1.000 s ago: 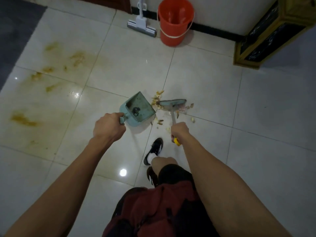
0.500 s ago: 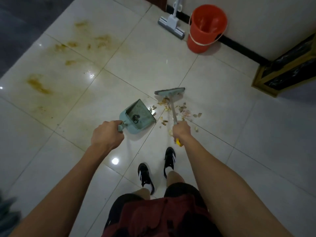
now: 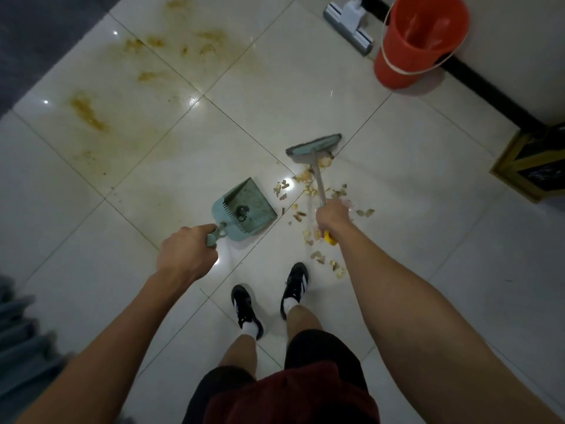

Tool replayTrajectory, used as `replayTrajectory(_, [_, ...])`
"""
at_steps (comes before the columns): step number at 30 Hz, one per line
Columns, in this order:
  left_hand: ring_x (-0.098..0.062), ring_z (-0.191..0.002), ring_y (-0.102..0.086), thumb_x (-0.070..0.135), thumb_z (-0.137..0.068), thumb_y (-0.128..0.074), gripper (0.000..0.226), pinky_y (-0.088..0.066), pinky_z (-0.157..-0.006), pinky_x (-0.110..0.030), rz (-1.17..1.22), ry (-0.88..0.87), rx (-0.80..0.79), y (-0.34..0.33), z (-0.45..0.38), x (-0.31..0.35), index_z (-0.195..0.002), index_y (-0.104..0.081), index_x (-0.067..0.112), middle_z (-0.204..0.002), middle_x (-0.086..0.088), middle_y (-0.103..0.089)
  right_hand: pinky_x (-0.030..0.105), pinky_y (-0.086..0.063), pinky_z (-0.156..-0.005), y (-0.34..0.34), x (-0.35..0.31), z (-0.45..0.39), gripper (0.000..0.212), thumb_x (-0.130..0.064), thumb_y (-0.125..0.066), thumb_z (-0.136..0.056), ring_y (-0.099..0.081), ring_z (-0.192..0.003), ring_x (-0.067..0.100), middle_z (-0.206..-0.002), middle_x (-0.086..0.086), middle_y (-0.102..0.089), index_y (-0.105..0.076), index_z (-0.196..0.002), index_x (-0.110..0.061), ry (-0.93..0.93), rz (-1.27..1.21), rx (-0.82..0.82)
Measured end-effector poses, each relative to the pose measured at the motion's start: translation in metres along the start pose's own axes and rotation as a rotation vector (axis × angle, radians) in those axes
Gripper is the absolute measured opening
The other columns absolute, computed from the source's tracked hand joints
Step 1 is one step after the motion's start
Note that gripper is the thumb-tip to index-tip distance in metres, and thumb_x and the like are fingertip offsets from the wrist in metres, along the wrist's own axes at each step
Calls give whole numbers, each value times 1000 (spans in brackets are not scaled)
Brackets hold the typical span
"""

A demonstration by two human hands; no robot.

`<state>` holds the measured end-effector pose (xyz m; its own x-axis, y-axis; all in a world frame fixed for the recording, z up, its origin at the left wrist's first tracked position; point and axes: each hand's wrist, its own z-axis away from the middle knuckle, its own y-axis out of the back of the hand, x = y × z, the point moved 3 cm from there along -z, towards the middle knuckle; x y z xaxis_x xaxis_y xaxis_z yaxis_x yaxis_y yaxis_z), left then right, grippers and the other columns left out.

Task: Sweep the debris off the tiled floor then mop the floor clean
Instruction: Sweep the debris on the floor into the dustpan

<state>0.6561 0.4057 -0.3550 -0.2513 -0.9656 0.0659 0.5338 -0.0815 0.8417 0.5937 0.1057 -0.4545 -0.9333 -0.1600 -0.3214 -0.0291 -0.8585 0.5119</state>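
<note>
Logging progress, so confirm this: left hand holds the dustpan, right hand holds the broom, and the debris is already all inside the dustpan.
Not quite. The head view shows the debris still scattered on the floor beside the dustpan, around the broom. The left hand does hold the dustpan and the right hand the broom.

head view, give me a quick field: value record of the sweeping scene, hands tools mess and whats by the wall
left hand: left hand grips the dustpan handle, pan mouth facing the scraps
right hand: right hand grips the broom handle, head set down beyond the scraps
debris: food scraps scattered on the floor between pan and broom, some near the shoes
dustpan contents: one small dark bit, otherwise little
stains: yellow-brown smears on the tiles, upper left
by wall: red bucket with mop beside it
mopping: not yet begun
</note>
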Motion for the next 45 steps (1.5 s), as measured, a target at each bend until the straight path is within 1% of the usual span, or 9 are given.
replayTrajectory(4, [-27, -66, -62, 21, -85, -58, 32, -59, -65, -38, 14, 10, -4, -9, 8, 12, -112, -69, 35, -75, -1, -66, 36, -58, -84, -7, 17, 7, 37, -3, -50, -97, -67, -103, 36, -124, 18, -61, -49, -134, 3, -3, 40, -50])
replayTrajectory(7, [-26, -68, -62, 20, -86, -57, 35, -59, -66, -39, 27, 0, -9, -14, 20, 16, -115, -69, 35, -78, -2, -67, 40, -62, -67, -19, 34, 24, 36, -1, -50, -96, -71, -83, 29, -119, 18, -64, -51, -131, 0, -57, 52, -38])
replayTrajectory(11, [-28, -68, -62, 22, -85, -56, 31, -59, -66, -39, 47, -4, -5, -26, 40, 11, -110, -69, 36, -77, -2, -65, 24, -40, -35, -32, 61, 53, 37, 5, -58, -92, -53, -57, 18, -121, 16, -64, -54, -128, 1, -55, 140, -74])
replayTrajectory(15, [-26, -67, -62, 21, -85, -57, 31, -58, -65, -36, 55, -33, -8, -43, 65, 3, -111, -69, 34, -77, -2, -64, 32, -45, -42, -48, 99, 82, 35, 2, -59, -88, -70, -85, 35, -113, 21, -69, -58, -123, 4, -103, 104, -82])
replayTrajectory(21, [-29, -71, -62, 21, -83, -56, 37, -55, -65, -35, 65, -65, 9, -68, 102, -11, -116, -68, 32, -83, -5, -66, 50, -62, -71, -68, 149, 126, 30, 5, -61, -84, -70, -93, 43, -105, 26, -70, -60, -114, 5, -114, 138, -96])
replayTrajectory(25, [-30, -75, -62, 23, -83, -55, 41, -57, -69, -36, 75, -76, 13, -77, 120, -19, -121, -68, 31, -91, -7, -68, 41, -57, -54, -73, 167, 151, 27, 7, -63, -83, -70, -80, 38, -106, 24, -69, -61, -110, 5, -114, 153, -90])
replayTrajectory(36, [-28, -74, -62, 23, -84, -56, 40, -58, -70, -36, 122, -4, 16, -78, 139, -34, -121, -69, 31, -91, -7, -69, 44, -63, -71, -82, 143, 156, 39, -11, -47, -89, -69, -86, 34, -109, 14, -69, -66, -123, -9, 44, 20, 31])
replayTrajectory(42, [-29, -74, -64, 22, -82, -53, 45, -58, -68, -36, 170, 81, -2, -84, 139, -36, -124, -67, 31, -89, -7, -68, 41, -61, -61, -73, 118, 123, 42, -8, -43, -92, -70, -80, 34, -103, 11, -69, -64, -128, -13, 115, -9, 34])
replayTrajectory(45, [-29, -77, -64, 26, -81, -53, 49, -59, -71, -37, 174, 119, -4, -84, 134, -33, -128, -65, 35, -93, -5, -70, 27, -50, -43, -57, 91, 101, 36, -7, -44, -96, -67, -66, 27, -97, 11, -69, -66, -123, -13, 165, 35, 29])
